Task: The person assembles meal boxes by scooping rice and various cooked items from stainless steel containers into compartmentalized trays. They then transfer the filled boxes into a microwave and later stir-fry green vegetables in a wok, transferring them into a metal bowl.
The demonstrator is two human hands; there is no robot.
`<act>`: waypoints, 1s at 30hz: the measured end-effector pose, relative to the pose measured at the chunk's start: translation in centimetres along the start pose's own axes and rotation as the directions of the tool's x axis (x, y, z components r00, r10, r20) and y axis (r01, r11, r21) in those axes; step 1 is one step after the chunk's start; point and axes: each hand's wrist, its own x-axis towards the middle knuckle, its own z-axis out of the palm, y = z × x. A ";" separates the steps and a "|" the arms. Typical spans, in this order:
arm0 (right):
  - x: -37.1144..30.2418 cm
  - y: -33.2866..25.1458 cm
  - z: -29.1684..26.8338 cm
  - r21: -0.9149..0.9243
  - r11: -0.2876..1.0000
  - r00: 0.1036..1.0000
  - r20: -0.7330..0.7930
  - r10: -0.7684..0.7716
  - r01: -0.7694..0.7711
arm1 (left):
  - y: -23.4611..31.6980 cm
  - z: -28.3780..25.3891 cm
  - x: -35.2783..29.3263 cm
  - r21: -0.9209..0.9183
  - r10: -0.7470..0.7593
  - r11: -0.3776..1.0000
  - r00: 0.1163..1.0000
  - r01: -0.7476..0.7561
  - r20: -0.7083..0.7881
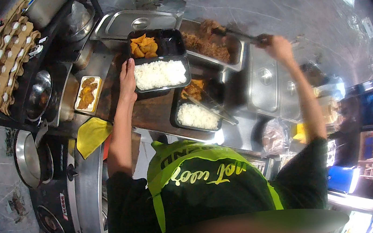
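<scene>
My left hand (128, 79) grips the left edge of a black compartment meal tray (163, 89). White rice (160, 74) fills its near section and orange-brown fried pieces (144, 46) lie in a far one; another far section is bare. My right hand (278, 48) is closed round the handle of a long dark serving utensil (243, 36), whose working end is in shredded brown meat (207, 43) inside a steel pan (239, 64). Its exact kind cannot be made out. Nearer me sits a second black tray (179, 126) with rice and sauced pieces, metal tongs (214, 110) lying across it.
Lidded steel pans (262, 85) stand at the right, and a steel lid (129, 24) lies at the back. Left are a small food box (88, 95), a yellow cloth (93, 136), stove pans (27, 158) and an egg carton stack (9, 55). A plastic bag (275, 136) sits near right.
</scene>
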 end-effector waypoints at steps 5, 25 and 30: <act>3.3 -0.2 8.9 -0.150 0.988 0.988 0.150 -0.024 0.046 | -0.8 -1.1 -0.2 0.024 -0.023 0.999 0.999 0.024 -0.034; 1.6 1.1 2.7 0.023 0.996 0.996 0.003 -0.091 0.091 | -0.1 -2.0 -0.4 -0.001 -0.016 1.000 0.999 0.016 -0.052; 0.6 1.2 -0.6 0.056 0.998 1.000 0.019 -0.023 0.022 | -0.4 -1.1 1.2 -0.041 0.019 0.999 1.000 -0.019 0.001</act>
